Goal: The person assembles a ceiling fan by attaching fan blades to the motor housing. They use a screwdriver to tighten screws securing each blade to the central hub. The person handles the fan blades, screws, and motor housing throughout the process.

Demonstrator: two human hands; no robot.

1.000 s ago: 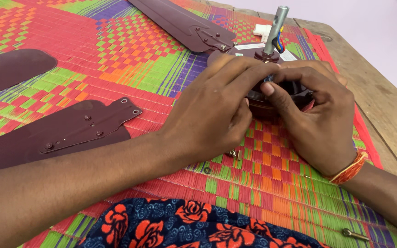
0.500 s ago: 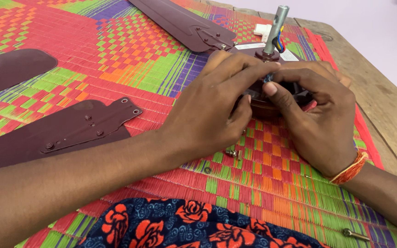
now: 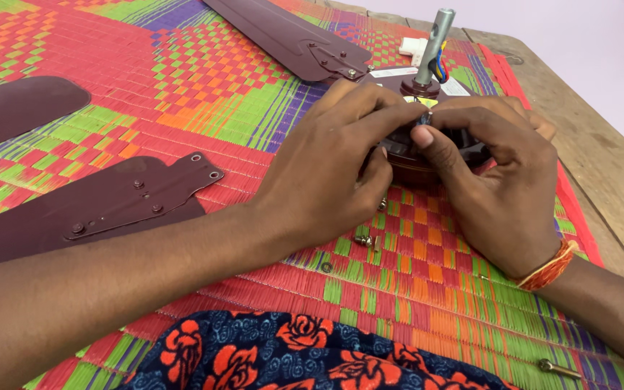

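Fan motor hub (image 3: 427, 155): dark maroon, on woven mat (image 3: 182, 94), directly under both hands. Shaft (image 3: 433, 43) upright, just beyond fingertips. Left hand (image 3: 326, 173) draped over hub's near side, fingers curled. Right hand (image 3: 503, 180) opposite; thumb and forefinger pinching small screw (image 3: 425, 118) on hub top. Loose screws (image 3: 365, 240) just below left hand. Blade (image 3: 88, 213) well left.
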